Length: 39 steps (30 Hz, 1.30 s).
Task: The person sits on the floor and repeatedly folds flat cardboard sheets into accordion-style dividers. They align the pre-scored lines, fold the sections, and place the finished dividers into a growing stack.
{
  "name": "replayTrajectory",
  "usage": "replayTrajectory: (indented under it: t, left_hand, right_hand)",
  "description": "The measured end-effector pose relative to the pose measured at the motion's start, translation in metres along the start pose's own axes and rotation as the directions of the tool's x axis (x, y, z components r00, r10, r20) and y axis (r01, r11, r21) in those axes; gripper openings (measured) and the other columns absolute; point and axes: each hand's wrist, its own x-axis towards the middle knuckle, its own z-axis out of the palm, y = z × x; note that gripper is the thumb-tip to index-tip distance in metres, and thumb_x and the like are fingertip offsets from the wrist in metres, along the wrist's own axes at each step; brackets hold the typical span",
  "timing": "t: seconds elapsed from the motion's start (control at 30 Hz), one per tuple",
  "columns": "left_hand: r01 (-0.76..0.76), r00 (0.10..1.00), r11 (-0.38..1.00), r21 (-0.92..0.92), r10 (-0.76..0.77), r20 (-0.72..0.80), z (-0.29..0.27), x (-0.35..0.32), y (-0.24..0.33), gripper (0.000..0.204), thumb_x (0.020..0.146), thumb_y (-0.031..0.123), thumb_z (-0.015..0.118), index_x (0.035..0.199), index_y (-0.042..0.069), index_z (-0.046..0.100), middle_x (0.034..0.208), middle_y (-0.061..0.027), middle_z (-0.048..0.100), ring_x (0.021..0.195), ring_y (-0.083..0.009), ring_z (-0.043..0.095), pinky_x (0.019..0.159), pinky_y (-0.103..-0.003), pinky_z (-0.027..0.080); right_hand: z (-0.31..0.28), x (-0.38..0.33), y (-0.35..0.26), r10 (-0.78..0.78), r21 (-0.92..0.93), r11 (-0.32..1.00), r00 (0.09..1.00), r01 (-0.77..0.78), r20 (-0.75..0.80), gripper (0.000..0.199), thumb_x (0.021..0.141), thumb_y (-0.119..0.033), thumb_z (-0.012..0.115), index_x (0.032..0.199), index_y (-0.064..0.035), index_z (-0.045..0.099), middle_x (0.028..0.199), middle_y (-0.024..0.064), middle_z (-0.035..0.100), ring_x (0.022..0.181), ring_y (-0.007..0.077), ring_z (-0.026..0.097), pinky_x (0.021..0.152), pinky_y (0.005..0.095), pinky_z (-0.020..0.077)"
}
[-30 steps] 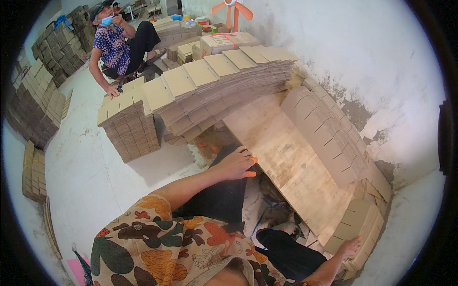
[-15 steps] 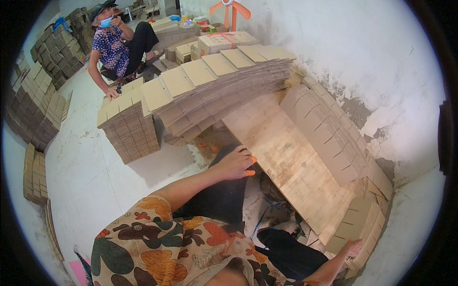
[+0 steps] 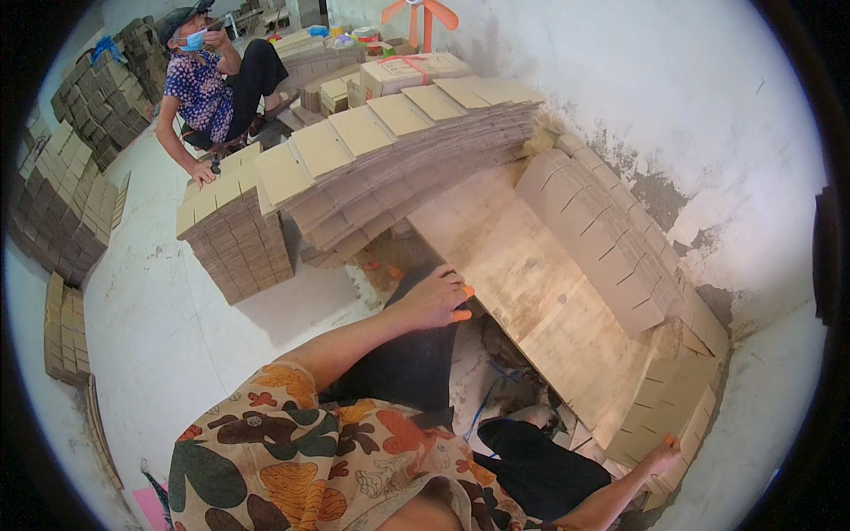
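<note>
My left hand (image 3: pixel 434 299) rests on my dark-trousered knee beside the near edge of a wooden board (image 3: pixel 531 288). Its fingers are loosely bent and apart, with orange covers on two fingertips, and it holds nothing. At the lower right, my right hand (image 3: pixel 662 455) is closed at the edge of a group of slotted cardboard dividers (image 3: pixel 660 403), fingers bent against them. How many pieces it grips is hidden. A longer row of slotted dividers (image 3: pixel 589 243) leans along the wall side of the board.
A long fanned stack of cardboard pieces (image 3: pixel 390 164) crosses beyond the board. A shorter stack (image 3: pixel 235 252) stands left of it. A co-worker (image 3: pixel 199 97) sits at the far left, one hand on the shorter stack. A carton (image 3: pixel 412 73) and an orange fan (image 3: pixel 423 18) stand behind.
My right hand has risen slightly along the dividers, and its fingers are now more bent. My left hand stays on the knee. The view has shifted slightly.
</note>
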Motion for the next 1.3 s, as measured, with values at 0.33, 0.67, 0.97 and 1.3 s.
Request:
replayTrajectory:
  t: [0.33,0.67,0.97,1.3]
  left_hand:
    - [-0.052,0.987,0.999,0.004,0.052,-0.151,0.007,0.0,0.001,0.032,0.081,0.03,0.066,0.098,0.004,0.058,0.085,-0.0105,0.063,0.102,-0.0243,0.056,0.101,-0.04,0.032]
    - [0.17,0.985,0.924,-0.343,-0.147,0.093,-0.012,0.033,0.04,0.038,0.081,0.029,0.071,0.106,0.003,0.062,0.093,-0.0091,0.068,0.091,-0.02,0.064,0.084,-0.033,0.048]
    - [0.211,0.922,-0.132,-0.968,-0.301,0.242,-0.001,0.107,0.117,0.023,0.085,0.011,0.066,0.104,-0.001,0.059,0.097,-0.0067,0.064,0.087,-0.0153,0.063,0.08,-0.028,0.052]
    - [0.238,0.853,-0.168,-0.956,-0.435,0.289,0.009,0.127,0.119,0.008,0.08,0.001,0.067,0.086,0.002,0.061,0.082,-0.0047,0.064,0.071,-0.0132,0.059,0.065,-0.025,0.047]
  right_hand:
    - [0.016,0.011,0.016,-0.136,-0.235,0.961,0.99,0.142,0.044,0.04,0.091,-0.038,0.055,0.1,-0.0001,0.063,0.092,0.0214,0.065,0.085,0.0395,0.062,0.069,0.0469,0.0476]
    - [-0.059,-0.036,-0.172,-0.238,0.823,0.521,0.887,-0.228,0.396,0.052,0.084,-0.012,0.062,0.132,-0.0012,0.049,0.136,0.0178,0.048,0.124,0.0261,0.046,0.101,0.0367,0.0401]
    - [-0.104,-0.109,-0.273,-0.504,0.917,0.292,0.771,-0.272,0.389,0.058,0.076,-0.002,0.074,0.13,-0.0015,0.053,0.068,-0.0049,0.048,0.068,0.0036,0.045,0.069,0.019,0.0447]
    - [-0.131,-0.122,-0.262,-0.576,0.836,0.393,0.606,-0.382,0.548,0.076,0.076,0.001,0.071,0.143,-0.0045,0.033,0.1,0.0058,0.062,0.064,0.008,0.052,0.048,0.0203,0.0455]
